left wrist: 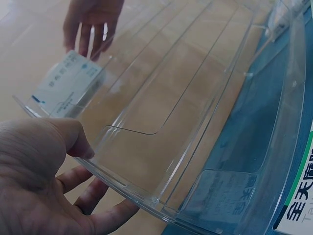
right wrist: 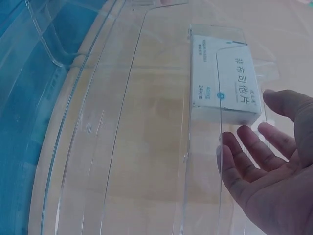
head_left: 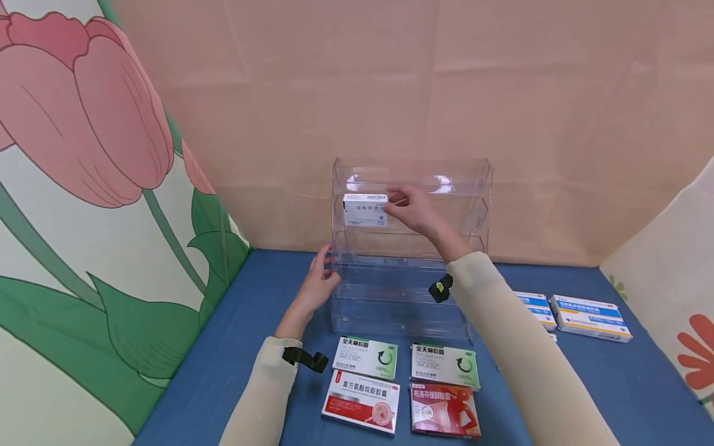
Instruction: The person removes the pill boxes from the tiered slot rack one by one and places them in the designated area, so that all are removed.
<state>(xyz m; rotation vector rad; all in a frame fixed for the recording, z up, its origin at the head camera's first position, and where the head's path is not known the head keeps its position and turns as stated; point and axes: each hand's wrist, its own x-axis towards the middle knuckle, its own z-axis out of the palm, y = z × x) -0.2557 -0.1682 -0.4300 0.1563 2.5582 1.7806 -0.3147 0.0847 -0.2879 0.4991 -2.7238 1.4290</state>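
A clear plastic tiered display rack [head_left: 401,244] stands on the blue table. On an upper tier at its left end sits a white medicine box [head_left: 365,212] with dark print, upright behind the clear front lip. My right hand [head_left: 413,210] is at the box's right end; in the right wrist view its thumb [right wrist: 281,102] is close to the box's corner and the spread fingers grip nothing. Low on the rack's left side, my left hand [head_left: 319,282] holds the side panel's edge, its thumb [left wrist: 78,139] on one side and fingers [left wrist: 93,196] on the other.
Before the rack lie two green-and-white capsule boxes [head_left: 365,358], a red-and-white box [head_left: 361,401] and a red-pink box [head_left: 444,410]. Blue-and-white boxes [head_left: 591,318] lie at the right, partly behind my right sleeve. A tan cloth backdrop [head_left: 413,80] hangs behind the rack.
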